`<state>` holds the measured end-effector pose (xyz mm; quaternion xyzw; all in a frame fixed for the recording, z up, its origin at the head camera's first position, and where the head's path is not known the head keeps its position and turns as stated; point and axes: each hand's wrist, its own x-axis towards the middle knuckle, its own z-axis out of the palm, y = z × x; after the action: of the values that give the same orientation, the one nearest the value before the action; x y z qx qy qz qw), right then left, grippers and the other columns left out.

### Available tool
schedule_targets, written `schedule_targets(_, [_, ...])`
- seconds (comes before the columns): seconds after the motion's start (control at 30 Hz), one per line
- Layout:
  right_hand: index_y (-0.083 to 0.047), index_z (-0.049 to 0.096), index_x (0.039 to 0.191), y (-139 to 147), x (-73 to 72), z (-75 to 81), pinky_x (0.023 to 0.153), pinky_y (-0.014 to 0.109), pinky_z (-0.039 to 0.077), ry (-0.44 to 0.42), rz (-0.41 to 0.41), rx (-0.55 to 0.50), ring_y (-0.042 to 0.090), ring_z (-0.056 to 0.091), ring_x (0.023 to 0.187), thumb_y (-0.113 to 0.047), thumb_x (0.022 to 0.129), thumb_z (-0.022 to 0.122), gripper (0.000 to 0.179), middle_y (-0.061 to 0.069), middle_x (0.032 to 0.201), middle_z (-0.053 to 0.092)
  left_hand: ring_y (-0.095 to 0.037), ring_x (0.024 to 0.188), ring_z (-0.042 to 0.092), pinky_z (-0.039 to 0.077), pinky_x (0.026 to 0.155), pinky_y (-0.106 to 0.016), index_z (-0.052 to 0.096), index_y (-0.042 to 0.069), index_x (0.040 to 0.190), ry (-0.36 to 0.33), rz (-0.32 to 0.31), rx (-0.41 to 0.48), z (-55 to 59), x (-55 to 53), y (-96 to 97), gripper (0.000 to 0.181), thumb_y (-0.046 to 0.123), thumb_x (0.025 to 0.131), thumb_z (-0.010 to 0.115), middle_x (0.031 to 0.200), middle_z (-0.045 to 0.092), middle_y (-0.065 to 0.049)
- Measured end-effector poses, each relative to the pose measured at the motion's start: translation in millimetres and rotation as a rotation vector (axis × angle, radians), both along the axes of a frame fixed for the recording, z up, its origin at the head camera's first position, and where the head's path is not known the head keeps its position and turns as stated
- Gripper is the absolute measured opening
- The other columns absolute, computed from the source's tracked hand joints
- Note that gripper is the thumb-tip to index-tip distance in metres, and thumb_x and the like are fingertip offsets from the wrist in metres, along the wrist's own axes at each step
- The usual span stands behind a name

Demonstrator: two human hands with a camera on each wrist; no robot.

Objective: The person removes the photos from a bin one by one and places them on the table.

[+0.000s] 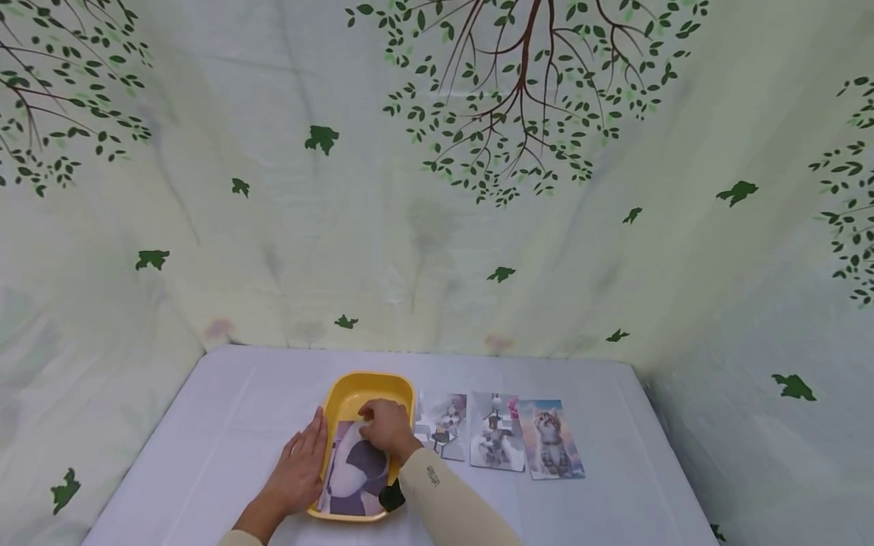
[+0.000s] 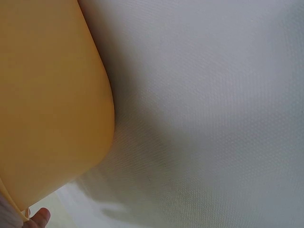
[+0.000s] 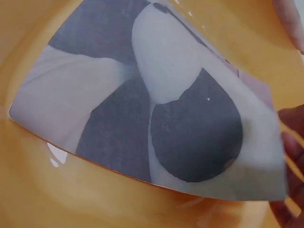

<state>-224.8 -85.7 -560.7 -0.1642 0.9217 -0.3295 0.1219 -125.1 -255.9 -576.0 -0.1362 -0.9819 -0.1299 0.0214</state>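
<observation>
A yellow tray (image 1: 362, 383) stands on the table, its smooth outer wall (image 2: 52, 104) filling the left of the left wrist view. Along its left rim lies my left hand (image 1: 300, 470), fingers straight against the side. Inside the tray is a picture card (image 1: 351, 470) with grey, white and pale pink shapes. My right hand (image 1: 385, 425) reaches over the tray and pinches the card at its far edge. In the right wrist view the card (image 3: 194, 137) bows upward, with fingertips (image 3: 292, 147) at its right end.
Right of the tray lie two greyish photo cards, one (image 1: 451, 425) partly behind my right hand and another (image 1: 497, 444) beside it. A kitten card (image 1: 551, 440) overlaps that one's edge. White cloth (image 1: 614, 425) covers the table; a leaf-printed curtain (image 1: 423, 250) hangs behind.
</observation>
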Motion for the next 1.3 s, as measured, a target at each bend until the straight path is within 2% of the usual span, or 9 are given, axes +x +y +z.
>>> schedule_targets(0.13, [-0.009, 0.073, 0.098, 5, -0.5, -1.3, 0.068, 0.021, 0.051, -0.072, -0.002, -0.239, 0.008, 0.052, 0.073, -0.001, 0.079, 0.068, 0.021, -0.007, 0.082, 0.061, -0.044, 0.137, 0.027, 0.023, 0.109, -0.059, 0.023, -0.017, 0.142, -0.004, 0.006, 0.001, 0.0, -0.7, 0.3, 0.079, 0.001, 0.072, 0.054, 0.155, 0.012, -0.028])
schedule_targets(0.2, [-0.008, 0.073, 0.095, 7, -1.3, -1.9, 0.068, 0.021, 0.051, -0.096, -0.003, -0.303, 0.008, 0.053, 0.073, 0.003, 0.078, 0.067, 0.022, -0.006, 0.081, 0.062, -0.044, 0.138, 0.026, 0.022, 0.109, -0.059, 0.023, -0.016, 0.143, -0.011, 0.012, 0.000, 0.3, -0.8, 0.6, 0.079, 0.001, 0.073, 0.054, 0.155, 0.011, -0.028])
schedule_targets(0.43, [-0.013, 0.077, 0.085, 13, -1.0, 1.9, 0.069, 0.023, 0.053, -0.189, -0.035, -0.339, 0.009, 0.054, 0.071, -0.008, 0.081, 0.074, 0.007, -0.008, 0.074, 0.064, -0.044, 0.138, 0.026, 0.024, 0.109, -0.059, 0.023, -0.015, 0.143, -0.008, 0.010, -0.002, 0.1, -0.5, 0.6, 0.077, 0.001, 0.073, 0.053, 0.155, 0.012, -0.029])
schedule_targets(0.67, [-0.007, 0.077, 0.088, 17, -1.2, 0.9, 0.068, 0.021, 0.051, -0.086, 0.046, -0.419, 0.005, 0.057, 0.072, -0.013, 0.084, 0.072, 0.008, -0.005, 0.079, 0.069, -0.043, 0.137, 0.028, 0.026, 0.107, -0.059, 0.025, -0.015, 0.142, 0.034, -0.005, -0.016, 0.5, -0.4, 1.6, 0.076, 0.003, 0.075, 0.055, 0.153, 0.015, -0.030])
schedule_targets(0.8, [-0.009, 0.077, 0.091, 22, -3.8, -0.3, 0.074, 0.021, 0.050, -0.051, 0.004, -0.489, 0.004, 0.058, 0.077, -0.018, 0.086, 0.071, 0.012, -0.007, 0.084, 0.070, -0.044, 0.136, 0.028, 0.027, 0.107, -0.059, 0.024, -0.016, 0.142, 0.038, -0.004, -0.027, 0.6, 0.3, 1.7, 0.074, 0.004, 0.077, 0.055, 0.152, 0.016, -0.031])
schedule_targets(0.9, [-0.008, 0.077, 0.094, 31, -7.3, 3.2, 0.077, 0.024, 0.051, -0.026, -0.040, -0.570, 0.007, 0.061, 0.082, -0.020, 0.086, 0.071, 0.016, -0.004, 0.087, 0.071, -0.045, 0.137, 0.027, 0.024, 0.109, -0.059, 0.021, -0.016, 0.143, -0.015, 0.012, -0.032, 1.5, 0.3, 2.4, 0.078, 0.004, 0.076, 0.055, 0.154, 0.013, -0.031])
schedule_targets(1.1, [0.001, 0.074, 0.097, 61, -21.2, 25.6, 0.074, 0.024, 0.052, -0.024, -0.155, -0.832, 0.009, 0.063, 0.083, -0.015, 0.084, 0.073, 0.021, 0.010, 0.095, 0.072, -0.044, 0.139, 0.024, 0.020, 0.110, -0.060, 0.018, -0.015, 0.145, -0.092, 0.035, -0.052, 4.6, -1.4, 3.1, 0.080, 0.004, 0.077, 0.054, 0.156, 0.008, -0.027])
schedule_targets(1.2, [0.008, 0.071, 0.098, 84, -23.8, 53.3, 0.072, 0.023, 0.050, 0.017, -0.191, -0.898, 0.009, 0.062, 0.082, -0.008, 0.084, 0.072, 0.021, 0.016, 0.096, 0.071, -0.045, 0.137, 0.027, 0.022, 0.109, -0.060, 0.020, -0.016, 0.144, -0.054, 0.022, -0.051, 4.4, -1.2, 3.1, 0.079, 0.003, 0.075, 0.054, 0.155, 0.010, -0.028])
schedule_targets(1.3, [0.012, 0.069, 0.097, 114, -24.0, 81.7, 0.069, 0.023, 0.049, 0.069, -0.233, -0.898, 0.008, 0.061, 0.079, -0.003, 0.083, 0.071, 0.021, 0.015, 0.093, 0.070, -0.046, 0.135, 0.029, 0.024, 0.108, -0.061, 0.022, -0.018, 0.142, -0.006, 0.008, -0.048, 3.5, -0.3, 3.1, 0.080, 0.002, 0.073, 0.055, 0.153, 0.014, -0.030])
